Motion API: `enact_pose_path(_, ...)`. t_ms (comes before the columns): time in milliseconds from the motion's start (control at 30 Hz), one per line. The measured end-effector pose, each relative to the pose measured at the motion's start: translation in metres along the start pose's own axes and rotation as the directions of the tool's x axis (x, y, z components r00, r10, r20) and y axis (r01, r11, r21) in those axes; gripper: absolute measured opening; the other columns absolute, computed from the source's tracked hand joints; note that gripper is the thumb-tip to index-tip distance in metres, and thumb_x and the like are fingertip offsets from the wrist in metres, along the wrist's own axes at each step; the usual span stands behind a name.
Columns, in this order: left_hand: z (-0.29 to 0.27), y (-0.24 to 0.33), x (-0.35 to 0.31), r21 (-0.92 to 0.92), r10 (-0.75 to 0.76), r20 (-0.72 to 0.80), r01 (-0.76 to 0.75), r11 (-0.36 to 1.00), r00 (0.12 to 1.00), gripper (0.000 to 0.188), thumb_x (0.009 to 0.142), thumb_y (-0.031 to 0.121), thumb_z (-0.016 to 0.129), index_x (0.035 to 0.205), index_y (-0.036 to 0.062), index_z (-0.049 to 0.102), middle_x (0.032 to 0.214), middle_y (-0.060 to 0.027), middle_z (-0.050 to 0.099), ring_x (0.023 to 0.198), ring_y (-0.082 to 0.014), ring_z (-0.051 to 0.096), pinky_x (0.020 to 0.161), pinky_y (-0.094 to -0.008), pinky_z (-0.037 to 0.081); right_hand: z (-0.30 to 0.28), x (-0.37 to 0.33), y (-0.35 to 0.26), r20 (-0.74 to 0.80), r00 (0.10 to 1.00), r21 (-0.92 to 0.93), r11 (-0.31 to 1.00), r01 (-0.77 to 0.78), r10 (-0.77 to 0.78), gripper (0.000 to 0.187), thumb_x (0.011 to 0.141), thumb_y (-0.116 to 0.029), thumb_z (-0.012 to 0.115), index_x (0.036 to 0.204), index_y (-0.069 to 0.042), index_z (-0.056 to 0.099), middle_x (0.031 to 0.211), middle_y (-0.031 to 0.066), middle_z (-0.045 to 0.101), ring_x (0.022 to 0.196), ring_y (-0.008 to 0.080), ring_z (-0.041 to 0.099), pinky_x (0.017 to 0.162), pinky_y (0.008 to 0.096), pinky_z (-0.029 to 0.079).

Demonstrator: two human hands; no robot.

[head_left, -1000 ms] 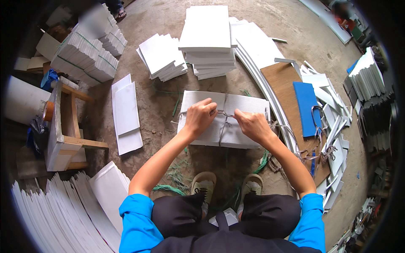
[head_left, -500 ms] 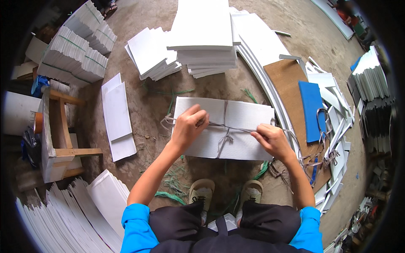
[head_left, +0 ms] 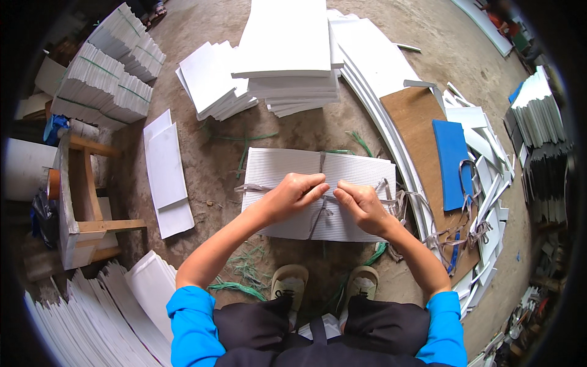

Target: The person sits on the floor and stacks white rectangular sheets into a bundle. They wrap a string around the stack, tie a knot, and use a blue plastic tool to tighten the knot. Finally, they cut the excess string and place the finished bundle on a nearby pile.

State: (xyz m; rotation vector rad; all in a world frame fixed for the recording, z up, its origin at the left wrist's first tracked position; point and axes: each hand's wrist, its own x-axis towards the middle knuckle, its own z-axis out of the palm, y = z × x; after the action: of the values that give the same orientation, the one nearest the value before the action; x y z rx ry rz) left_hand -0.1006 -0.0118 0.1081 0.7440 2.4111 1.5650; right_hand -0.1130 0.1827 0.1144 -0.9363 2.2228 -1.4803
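Observation:
A bundle of white ribbed boards [head_left: 275, 166] lies on the floor in front of my feet. Grey string [head_left: 321, 219] crosses its top, with a knot and loose tail near the middle. My left hand [head_left: 296, 194] is closed in a pinch over the bundle's centre, the string running to it. Just to its right, my right hand [head_left: 361, 205] is also pinched on the string, the two sets of fingertips almost meeting. The piece of string between my fingers is mostly hidden by them.
Stacks of white boards [head_left: 284, 67] stand beyond the bundle. Two flat boards [head_left: 165, 177] and a wooden stool [head_left: 92, 226] are at left. On the right, a brown board [head_left: 406, 119] bears a blue sheet [head_left: 448, 162], near white offcuts. Green twine [head_left: 238, 285] lies by my feet.
My hands were apart with the string stretched between them; now they have come together over the bundle's middle. The left moved right and down, the right moved left.

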Motion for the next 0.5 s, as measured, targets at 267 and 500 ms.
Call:
enact_pose_path(267, -0.008, -0.002, -0.001, 0.083, 0.096, 0.02, -0.097, 0.992, 0.995, 0.015, 0.082, 0.006, 0.052, 0.071, -0.0018, 0.044, 0.058, -0.0166, 0.044, 0.053, -0.0328, 0.046, 0.049, -0.0376, 0.035, 0.0, -0.01, -0.002, -0.096, 0.995, -0.041, 0.999, -0.019, 0.015, 0.017, 0.085, -0.007, 0.044, 0.072, 0.004, 0.045, 0.06, 0.0153, 0.043, 0.053, 0.0286, 0.047, 0.05, 0.0345, 0.035)
enact_pose_path(500, -0.008, -0.003, -0.003, 0.125, 0.106, 0.019, -0.107, 0.986, 0.994, 0.016, 0.08, 0.005, 0.054, 0.07, -0.001, 0.044, 0.057, -0.0153, 0.043, 0.05, -0.0315, 0.044, 0.048, -0.0374, 0.034, 0.002, -0.018, 0.003, -0.127, 0.99, 0.003, 0.998, -0.062, 0.062, 0.016, 0.085, -0.007, 0.045, 0.073, 0.004, 0.046, 0.06, 0.0156, 0.045, 0.053, 0.0289, 0.049, 0.049, 0.0342, 0.036)
